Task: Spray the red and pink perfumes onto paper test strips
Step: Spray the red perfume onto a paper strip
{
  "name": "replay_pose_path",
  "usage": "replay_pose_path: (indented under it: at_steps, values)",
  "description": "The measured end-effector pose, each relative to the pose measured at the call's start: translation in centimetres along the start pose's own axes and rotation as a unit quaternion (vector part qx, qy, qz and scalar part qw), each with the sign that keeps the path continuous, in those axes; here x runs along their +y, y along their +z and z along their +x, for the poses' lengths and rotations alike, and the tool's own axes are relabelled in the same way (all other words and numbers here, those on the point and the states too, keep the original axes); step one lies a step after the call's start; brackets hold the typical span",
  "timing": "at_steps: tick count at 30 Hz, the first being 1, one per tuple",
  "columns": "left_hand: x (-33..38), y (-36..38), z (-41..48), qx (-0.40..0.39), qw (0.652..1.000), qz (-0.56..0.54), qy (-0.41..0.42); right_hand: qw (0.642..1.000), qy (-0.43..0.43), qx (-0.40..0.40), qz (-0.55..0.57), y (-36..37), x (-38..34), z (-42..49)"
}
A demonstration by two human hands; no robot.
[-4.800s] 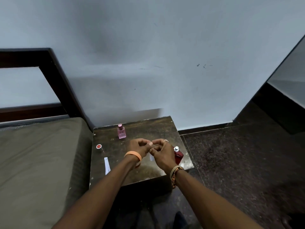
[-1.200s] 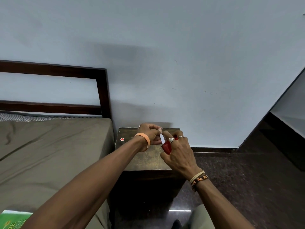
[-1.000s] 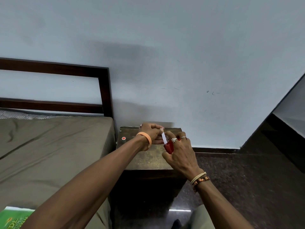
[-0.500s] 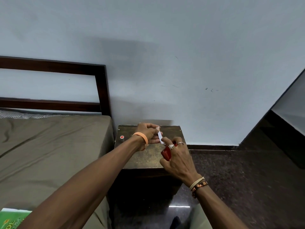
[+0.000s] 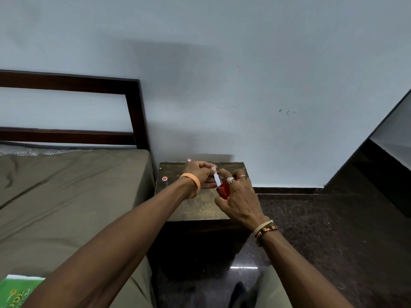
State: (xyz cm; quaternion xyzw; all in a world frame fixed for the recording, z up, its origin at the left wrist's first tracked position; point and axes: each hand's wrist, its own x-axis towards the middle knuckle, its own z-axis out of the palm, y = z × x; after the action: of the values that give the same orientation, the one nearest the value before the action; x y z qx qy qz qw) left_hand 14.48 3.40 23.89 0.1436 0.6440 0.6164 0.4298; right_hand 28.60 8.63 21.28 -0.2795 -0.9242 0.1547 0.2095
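Observation:
Over the small dark side table my right hand grips the red perfume bottle, a finger lying over its top. My left hand pinches a white paper test strip held upright just in front of the bottle's nozzle. The pink perfume bottle stands at the back of the table; only its cap shows above my left hand. A red cap lies on the table's left side.
A bed with an olive sheet and dark wooden headboard borders the table on the left. A green printed packet lies at the bed's near edge. Dark speckled floor spreads right, the wall close behind.
Since 4.8 s ago my right hand has lifted the red bottle off the table and my left has raised a strip to it. In the last second both hands shifted only slightly.

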Motion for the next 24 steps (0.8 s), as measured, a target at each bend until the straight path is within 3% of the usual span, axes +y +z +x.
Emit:
replay_pose_path:
  at_steps: [6, 10, 16, 20, 24]
  values:
    - [0.1, -0.2, -0.1, 0.004, 1.0, -0.009, 0.003, 0.998, 0.002, 0.035, 0.044, 0.6, 0.2, -1.8]
    - [0.0, -0.4, -0.2, 0.009, 1.0, -0.008, 0.002, 1.0, -0.022, -0.011, -0.011, 1.0, 0.5, -2.2]
    - [-0.5, -0.4, 0.2, 0.011, 1.0, -0.008, -0.005, 0.993, -0.01, 0.06, 0.102, 1.1, 0.4, -2.3]
    - [-1.2, -0.5, 0.7, 0.011, 1.0, 0.008, -0.014, 0.98, 0.054, 0.074, 0.179, 1.1, 0.7, -2.2]
    - [-2.2, -0.7, 1.5, -0.049, 0.993, 0.09, -0.052, 0.922, 0.194, 0.059, 0.329, 1.5, 1.5, -1.6]
